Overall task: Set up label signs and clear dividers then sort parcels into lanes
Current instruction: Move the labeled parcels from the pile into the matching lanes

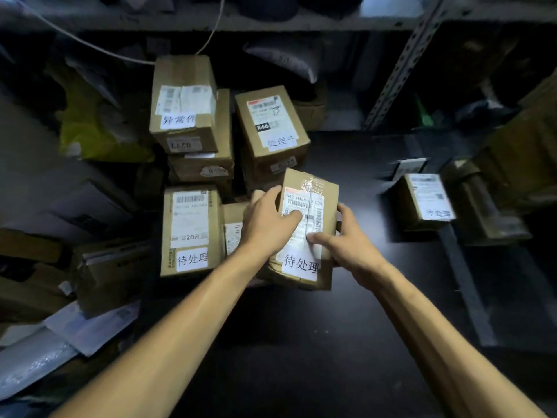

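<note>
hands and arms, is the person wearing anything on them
Nothing shows. The left hand and right hand are bare, no gloves. Both forearms are uncovered right to the frame's bottom edge, no sleeves. No watch, ring or band is visible on either wrist.

The box (304, 230) in the middle is brown, with a white label that has black stripes and a white sign with black writing. The other boxes (190, 230) are brown too, with white labels and black writing. One box (271, 128) has a red strip on its label. A bag (90, 128) on the left is yellow. The table (301, 342) is black. The shelf post (401, 61) is grey.
</note>
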Action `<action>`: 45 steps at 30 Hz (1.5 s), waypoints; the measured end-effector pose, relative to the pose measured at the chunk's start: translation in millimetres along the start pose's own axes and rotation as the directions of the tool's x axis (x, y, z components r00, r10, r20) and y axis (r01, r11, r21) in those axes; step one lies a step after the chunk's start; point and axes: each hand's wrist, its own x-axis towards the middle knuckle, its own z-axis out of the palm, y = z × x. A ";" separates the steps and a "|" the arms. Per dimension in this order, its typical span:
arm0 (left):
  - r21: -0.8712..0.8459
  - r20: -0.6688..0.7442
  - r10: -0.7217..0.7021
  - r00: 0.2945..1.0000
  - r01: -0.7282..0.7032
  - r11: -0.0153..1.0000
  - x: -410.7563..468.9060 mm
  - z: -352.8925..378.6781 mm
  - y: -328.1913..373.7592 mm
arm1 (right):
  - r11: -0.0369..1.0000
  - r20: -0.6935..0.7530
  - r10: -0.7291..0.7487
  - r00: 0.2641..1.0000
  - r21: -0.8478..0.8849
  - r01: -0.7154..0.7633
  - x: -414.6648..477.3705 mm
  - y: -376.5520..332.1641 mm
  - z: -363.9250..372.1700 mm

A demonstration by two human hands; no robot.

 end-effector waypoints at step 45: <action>-0.331 -0.267 0.180 0.947 -0.266 0.905 7.4 170.5 317.1 | 0.798 -0.130 -0.582 0.803 -0.280 0.533 1.0 -115.1 -354.4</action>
